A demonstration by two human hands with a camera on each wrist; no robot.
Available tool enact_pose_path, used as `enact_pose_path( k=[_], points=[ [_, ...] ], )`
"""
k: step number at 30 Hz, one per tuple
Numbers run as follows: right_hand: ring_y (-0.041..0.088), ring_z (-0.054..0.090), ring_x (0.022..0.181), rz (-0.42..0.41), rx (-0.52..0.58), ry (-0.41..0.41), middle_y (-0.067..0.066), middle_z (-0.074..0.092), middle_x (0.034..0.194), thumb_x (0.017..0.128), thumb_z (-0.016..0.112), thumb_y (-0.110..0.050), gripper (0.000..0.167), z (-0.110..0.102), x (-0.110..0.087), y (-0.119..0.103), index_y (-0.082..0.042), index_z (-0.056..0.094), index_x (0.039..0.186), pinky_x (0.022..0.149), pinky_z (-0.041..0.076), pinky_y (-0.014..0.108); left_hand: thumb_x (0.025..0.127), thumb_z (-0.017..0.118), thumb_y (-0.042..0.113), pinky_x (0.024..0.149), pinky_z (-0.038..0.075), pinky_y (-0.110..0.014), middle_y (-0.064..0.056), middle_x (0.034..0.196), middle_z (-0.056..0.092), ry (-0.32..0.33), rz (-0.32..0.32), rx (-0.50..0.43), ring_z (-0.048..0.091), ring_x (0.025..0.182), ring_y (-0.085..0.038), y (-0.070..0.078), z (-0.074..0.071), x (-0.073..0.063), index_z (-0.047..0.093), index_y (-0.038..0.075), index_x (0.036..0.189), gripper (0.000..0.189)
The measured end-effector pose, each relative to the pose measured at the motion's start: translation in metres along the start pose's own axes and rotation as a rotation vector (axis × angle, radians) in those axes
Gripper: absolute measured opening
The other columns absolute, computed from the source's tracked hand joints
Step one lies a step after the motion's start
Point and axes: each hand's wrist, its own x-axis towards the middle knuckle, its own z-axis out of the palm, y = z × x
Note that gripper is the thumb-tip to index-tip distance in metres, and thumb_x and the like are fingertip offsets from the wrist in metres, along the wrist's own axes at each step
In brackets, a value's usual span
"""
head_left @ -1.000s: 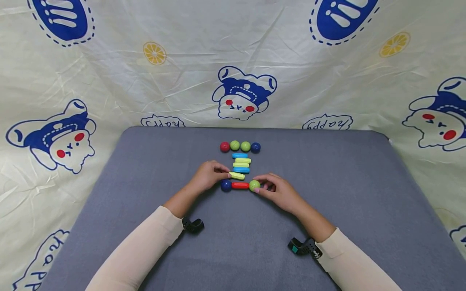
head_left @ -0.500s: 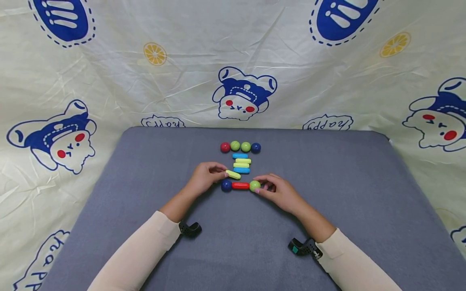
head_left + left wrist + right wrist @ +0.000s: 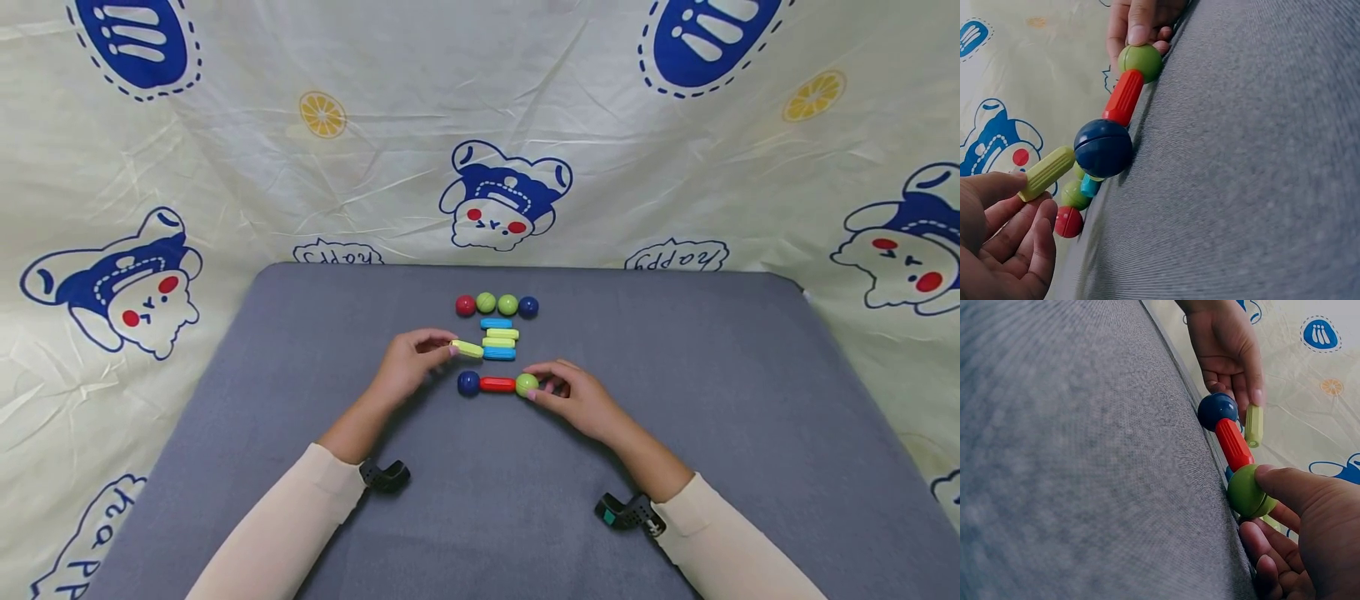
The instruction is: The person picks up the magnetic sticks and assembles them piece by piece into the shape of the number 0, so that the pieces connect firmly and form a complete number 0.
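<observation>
Between the thumb and fingers of my left hand [image 3: 405, 367] is a ridged yellow-green rod [image 3: 1049, 172], pinched at one end. In the left wrist view its free end overlaps the dark blue ball [image 3: 1103, 149]. My right hand [image 3: 577, 398] pinches a green ball [image 3: 1249, 492] at the right end of a joined piece. That piece runs from the green ball through a red rod [image 3: 498, 384] to the dark blue ball and lies close over the table. Just beyond, a short stack of blue and yellow rods [image 3: 500, 342] lies side by side.
A row of balls stands at the back: a red ball [image 3: 465, 306], two green balls [image 3: 507, 305] and a dark blue ball [image 3: 528, 307]. The grey cloth-covered table [image 3: 675, 358] ends at a patterned white sheet [image 3: 390, 167] hanging behind.
My left hand has moved left and away from me, carrying the yellow-green rod from just behind the red rod to beside the rod stack. My right hand stays on the green ball.
</observation>
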Motion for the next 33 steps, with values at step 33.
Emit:
enact_pose_path(
  k=[33],
  points=[
    [0.015, 0.059, 0.091, 0.023, -0.041, 0.004, 0.006, 0.067, 0.12, 0.096, 0.072, -0.028, 0.035, -0.004, 0.003, -0.005, -0.017, 0.068, 0.128, 0.078, 0.05, 0.027, 0.098, 0.066, 0.019, 0.082, 0.059, -0.033, -0.014, 0.121, 0.072, -0.058, -0.041, -0.073, 0.067, 0.085, -0.01, -0.002, -0.007, -0.023, 0.072, 0.003, 0.123, 0.03]
  ],
)
